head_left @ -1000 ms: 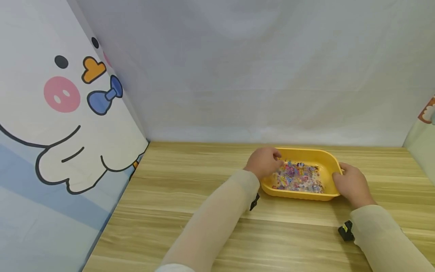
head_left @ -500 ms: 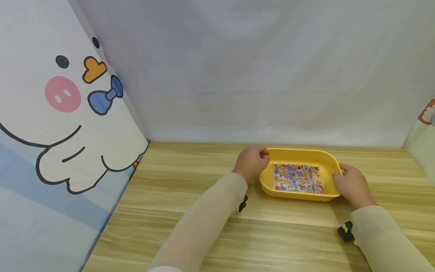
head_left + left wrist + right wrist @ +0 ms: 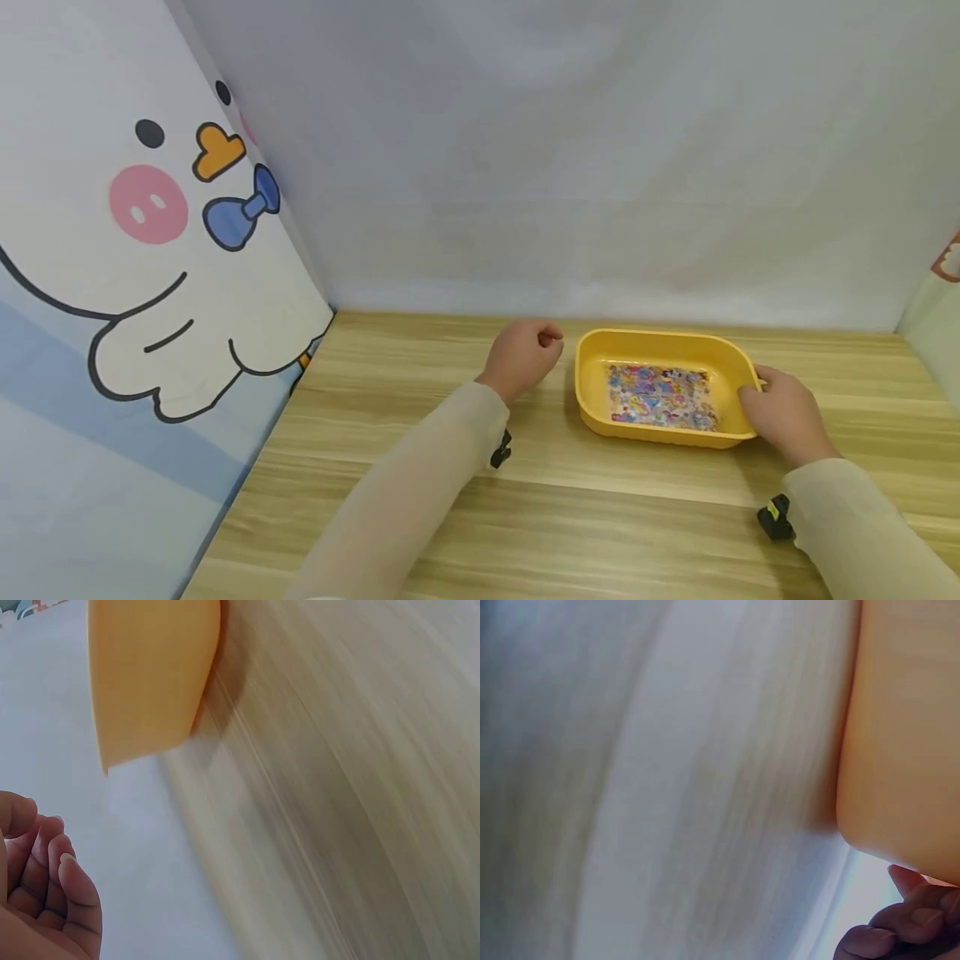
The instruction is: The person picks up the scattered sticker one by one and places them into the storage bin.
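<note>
A yellow plastic basin [image 3: 675, 434] sits on the wooden table, its bottom covered by colourful, partly see-through printed pieces that look like sticker sheets [image 3: 660, 397]. My right hand [image 3: 783, 412] grips the basin's right end, thumb inside the wall; in the right wrist view its curled fingers [image 3: 911, 922] show beneath the rim. To the left of the basin, apart from it, my left hand [image 3: 522, 358] hovers above the table. Its fingers [image 3: 81, 889] are loosely curved and nothing shows in them in the left wrist view, where the basin's outer wall [image 3: 154, 675] appears above.
The wood-grain table [image 3: 600, 533] meets a pale cloth backdrop [image 3: 525, 208] just behind the basin. A printed cartoon panel [image 3: 247, 333] stands along the left side. Small black devices sit under each wrist, such as the right wrist's black camera [image 3: 776, 517].
My left hand has drawn out of the basin and moved left, away from its rim. The right hand keeps its hold on the basin's right end.
</note>
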The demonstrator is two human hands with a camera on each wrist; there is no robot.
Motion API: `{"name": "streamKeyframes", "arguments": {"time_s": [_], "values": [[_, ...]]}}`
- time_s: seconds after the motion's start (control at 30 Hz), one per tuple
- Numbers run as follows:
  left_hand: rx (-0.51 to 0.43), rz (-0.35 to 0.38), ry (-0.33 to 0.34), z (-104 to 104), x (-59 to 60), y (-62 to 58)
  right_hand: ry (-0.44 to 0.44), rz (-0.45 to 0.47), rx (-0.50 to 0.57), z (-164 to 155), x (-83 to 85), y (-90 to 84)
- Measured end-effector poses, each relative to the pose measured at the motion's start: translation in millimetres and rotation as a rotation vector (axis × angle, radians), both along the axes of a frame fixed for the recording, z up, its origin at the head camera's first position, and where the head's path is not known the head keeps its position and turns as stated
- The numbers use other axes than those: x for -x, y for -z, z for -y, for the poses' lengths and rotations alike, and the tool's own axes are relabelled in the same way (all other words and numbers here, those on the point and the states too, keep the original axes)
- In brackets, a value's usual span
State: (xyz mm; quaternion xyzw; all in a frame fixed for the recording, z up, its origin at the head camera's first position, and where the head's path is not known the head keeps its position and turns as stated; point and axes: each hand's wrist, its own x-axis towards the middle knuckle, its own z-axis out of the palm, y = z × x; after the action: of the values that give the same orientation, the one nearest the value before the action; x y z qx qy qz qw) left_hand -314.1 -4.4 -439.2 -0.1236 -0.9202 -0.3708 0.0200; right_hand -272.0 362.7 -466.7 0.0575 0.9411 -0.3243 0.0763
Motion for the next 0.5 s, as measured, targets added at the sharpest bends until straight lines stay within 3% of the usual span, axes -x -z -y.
{"name": "streamKeyframes", "arguments": {"time_s": [0.2, 0.4, 0.5], "values": [[0.002, 0.026, -0.012, 24, -4.4, -7.0, -0.024, -0.016, 0.022, -5, -0.7, -1.8], [-0.019, 0.055, -0.029, 44, -11.0, -10.2, -0.065, 0.059, 0.045, -13, -3.1, -7.2], [0.051, 0.073, -0.048, 53, -16.6, -11.1, -0.078, 0.046, 0.005, -18, -6.3, -10.3]]}}
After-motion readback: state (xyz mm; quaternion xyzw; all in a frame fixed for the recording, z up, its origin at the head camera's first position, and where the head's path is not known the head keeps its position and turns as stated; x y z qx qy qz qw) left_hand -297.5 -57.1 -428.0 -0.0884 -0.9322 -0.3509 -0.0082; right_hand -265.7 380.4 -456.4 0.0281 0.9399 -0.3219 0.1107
